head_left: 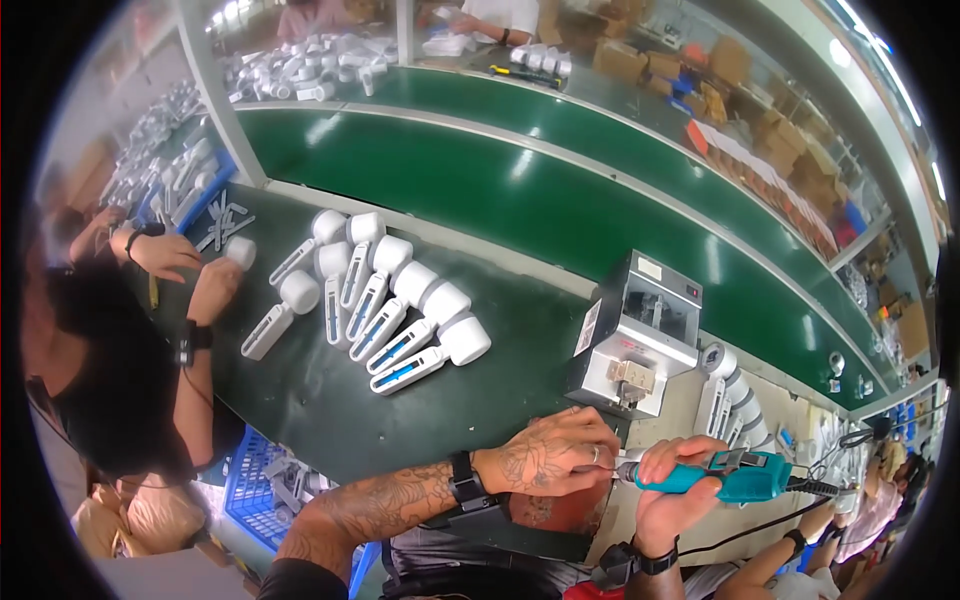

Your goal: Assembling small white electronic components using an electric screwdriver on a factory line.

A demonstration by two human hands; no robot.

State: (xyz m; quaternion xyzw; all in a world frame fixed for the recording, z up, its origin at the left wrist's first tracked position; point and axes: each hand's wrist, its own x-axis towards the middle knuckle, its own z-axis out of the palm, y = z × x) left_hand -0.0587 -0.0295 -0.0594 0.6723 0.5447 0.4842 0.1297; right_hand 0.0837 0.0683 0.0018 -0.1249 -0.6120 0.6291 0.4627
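The right hand (665,512) is wrapped round a teal plastic electric screwdriver (765,480), which lies almost level with its tip at 9 o'clock and its dark cable (815,487) leaving at the opposite end, toward 3 o'clock. The left hand (560,455), just to the 9 o'clock side of that tip, has its fingers drawn narrow into a pinch; whether they grip a small part or only steady the bit, I cannot tell. Both hands meet above the near edge of the dark green worktable (450,425), by a reddish-brown patch (555,512). The step in hand looks to be matching up the tip and whatever sits at the fingertips, rather than work on a body lying on the table. From here, the move seems to call for a firm right grip, with the tip in line and the left fingertips clear of the bit should it spin. At 1 o'clock from the left hand stands a silver metal box-shaped machine (625,355), touched by neither hand. At 10 o'clock, well apart from the driver, 8 white plastic devices with round heads and slim handles (400,345) lie in a loose arc, several showing blue strips along their handles.
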